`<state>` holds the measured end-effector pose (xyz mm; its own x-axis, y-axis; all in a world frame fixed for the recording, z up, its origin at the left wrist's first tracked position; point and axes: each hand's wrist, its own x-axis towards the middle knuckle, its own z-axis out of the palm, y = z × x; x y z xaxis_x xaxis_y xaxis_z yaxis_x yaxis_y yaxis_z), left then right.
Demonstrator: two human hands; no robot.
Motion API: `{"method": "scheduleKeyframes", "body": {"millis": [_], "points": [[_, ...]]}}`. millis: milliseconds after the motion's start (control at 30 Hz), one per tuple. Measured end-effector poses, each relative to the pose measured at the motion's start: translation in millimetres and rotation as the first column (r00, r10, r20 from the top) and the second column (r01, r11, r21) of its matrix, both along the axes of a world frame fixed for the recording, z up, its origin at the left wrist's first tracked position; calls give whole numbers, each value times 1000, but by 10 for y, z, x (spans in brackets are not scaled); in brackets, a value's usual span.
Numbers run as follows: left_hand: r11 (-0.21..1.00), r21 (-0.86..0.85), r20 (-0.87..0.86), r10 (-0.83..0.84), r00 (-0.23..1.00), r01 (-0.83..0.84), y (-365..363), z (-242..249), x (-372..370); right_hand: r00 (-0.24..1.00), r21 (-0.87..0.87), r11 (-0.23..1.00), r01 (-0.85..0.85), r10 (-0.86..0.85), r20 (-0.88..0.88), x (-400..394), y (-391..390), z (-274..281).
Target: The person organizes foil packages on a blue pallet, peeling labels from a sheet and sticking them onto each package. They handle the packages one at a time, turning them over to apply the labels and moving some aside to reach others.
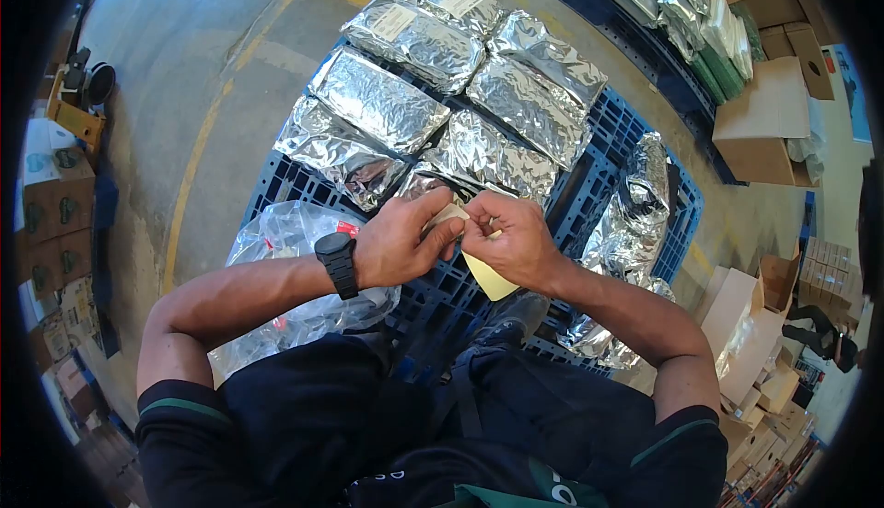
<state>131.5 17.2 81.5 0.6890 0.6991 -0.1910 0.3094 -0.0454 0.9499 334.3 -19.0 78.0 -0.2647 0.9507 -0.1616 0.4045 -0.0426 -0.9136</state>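
Note:
My left hand [405, 241], with a black watch [337, 265] on its wrist, is closed in a pinch on a small pale paper piece [448, 214]. Close beside it, my right hand [512, 245] is also closed, fingertips meeting the same pale piece. From under the right hand hangs a yellow paper sheet [489, 278]; whether it joins the pale piece is hidden by the fingers. Just beyond both hands lie several silver foil packages [497, 153] on a blue plastic pallet [603, 149]. Two far ones carry white labels [393, 23].
Crumpled clear plastic [295, 232] lies on the pallet's left, and more foil packages [635, 204] on its right. A second dark-blue pallet [635, 57] stands back right, near open cardboard boxes [760, 107]. Stacked cartons [60, 213] line the left. A person [824, 338] is far right.

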Motion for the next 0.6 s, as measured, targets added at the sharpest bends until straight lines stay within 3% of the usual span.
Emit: {"method": "scheduleKeyframes", "body": {"millis": [133,267,367,433,533,600], "points": [[995,90,10,-52,999,51,25,-53,16,995,58,998,-23,17,96,-54,10,71],[995,89,14,-52,999,51,24,-70,16,996,47,998,-33,29,80,-47,18,42],[994,72,12,-77,997,76,45,-53,-18,993,-79,996,-42,51,108,17,-27,-37],[998,10,7,-64,998,64,68,-50,-47,977,-270,963,-26,-32,-210,20,-49,-47],[996,-79,-12,-35,999,34,110,3,-62,944,-352,933,-70,-52,-326,37,-17,21],[994,-100,-5,-34,999,34,127,-9,-67,950,-342,936,-79,-33,-310,50,-10,-8]]}}
